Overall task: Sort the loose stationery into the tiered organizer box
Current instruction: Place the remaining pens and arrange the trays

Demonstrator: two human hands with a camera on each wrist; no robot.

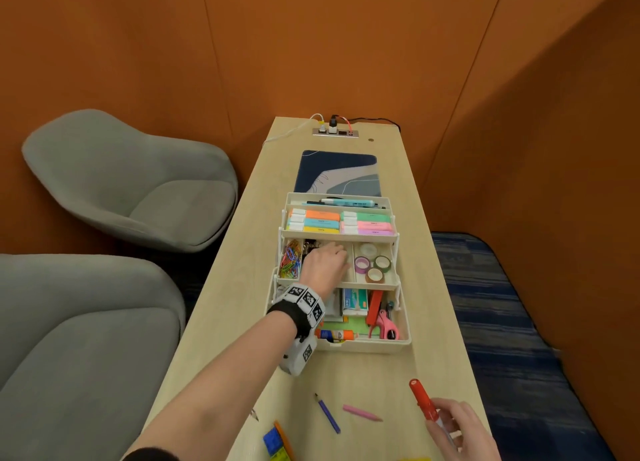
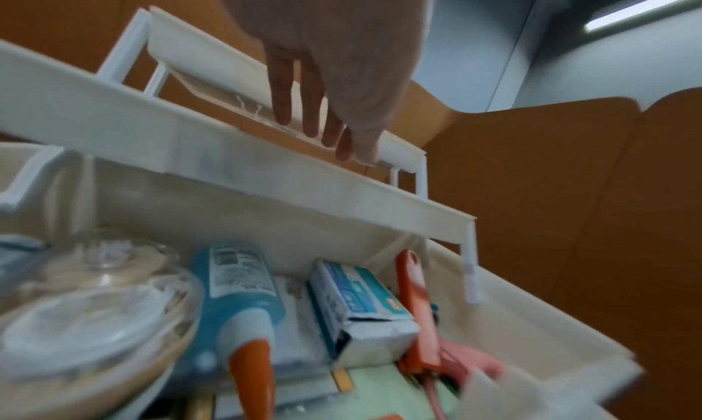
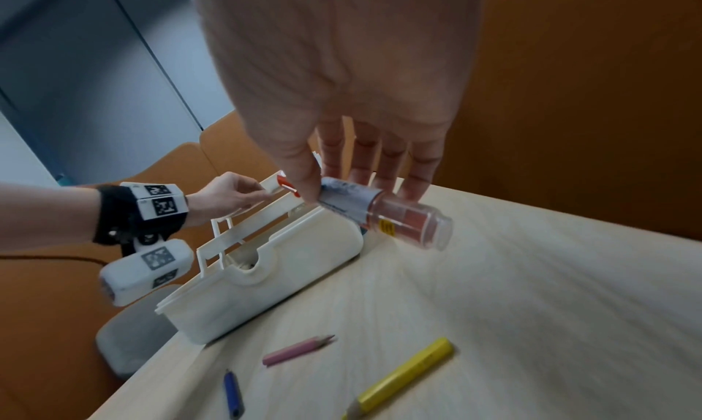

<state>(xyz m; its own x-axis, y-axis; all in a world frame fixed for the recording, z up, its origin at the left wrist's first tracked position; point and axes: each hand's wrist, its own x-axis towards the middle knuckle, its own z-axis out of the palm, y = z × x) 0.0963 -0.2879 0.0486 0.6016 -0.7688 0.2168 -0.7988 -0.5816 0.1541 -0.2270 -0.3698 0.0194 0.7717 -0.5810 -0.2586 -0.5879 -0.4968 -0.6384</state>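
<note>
Organizer box (image 1: 367, 347) open on table (image 1: 433, 287); left hand (image 1: 325, 264) reaches into middle tier (grasp unclear); right hand (image 1: 462, 429) pinches red marker (image 1: 423, 400).

My head camera looks steeply down the long pale wooden table (image 1: 433, 356), the white tiered plastic organizer box (image 1: 405, 342) at frame centre. My left wrist camera sits close inside that box; the right looks at it from nearby.
</note>
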